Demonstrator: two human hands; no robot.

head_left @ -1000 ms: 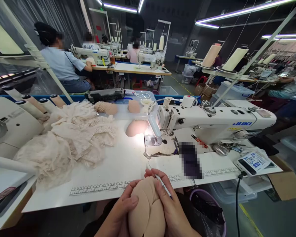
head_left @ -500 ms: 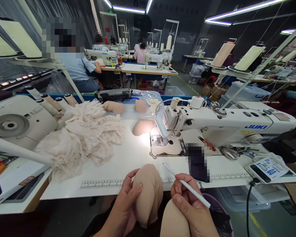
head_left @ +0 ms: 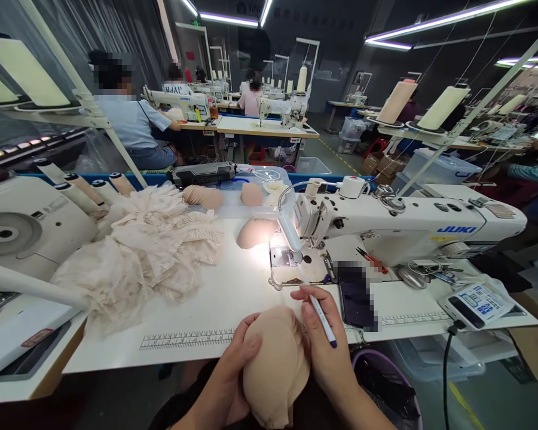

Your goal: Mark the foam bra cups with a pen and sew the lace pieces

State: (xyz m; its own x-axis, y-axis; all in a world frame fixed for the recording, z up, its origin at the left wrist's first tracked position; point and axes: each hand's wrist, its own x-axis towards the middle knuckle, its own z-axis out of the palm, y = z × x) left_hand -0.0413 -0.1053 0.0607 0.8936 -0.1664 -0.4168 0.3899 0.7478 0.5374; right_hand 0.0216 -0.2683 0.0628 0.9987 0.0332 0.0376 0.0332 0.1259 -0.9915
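My left hand (head_left: 237, 364) is wrapped round the left side of a stack of beige bra cups (head_left: 271, 358), low in front of me over the table's front edge. The cups lie one against another, smooth domed side facing up. My right hand (head_left: 325, 328) is at the stack's right edge, its fingertips partly hidden behind the cups. A slim white marker pen (head_left: 323, 319) with a dark purple end is held between its fingers, pointing up and away from me. Whether these fingers also grip the cups I cannot tell.
A lit JUKI sewing machine (head_left: 403, 215) stands beyond my hands, a single cup (head_left: 256, 232) by its needle area. Beige lace fabric (head_left: 147, 245) is heaped at left. A phone (head_left: 357, 295), red-handled snips (head_left: 373, 260) and a ruler strip (head_left: 183, 338) are on the table.
My right hand has moved left and up to the stack. The separate cup it held now appears joined with the others. The pen has turned steeper. The view has shifted slightly.
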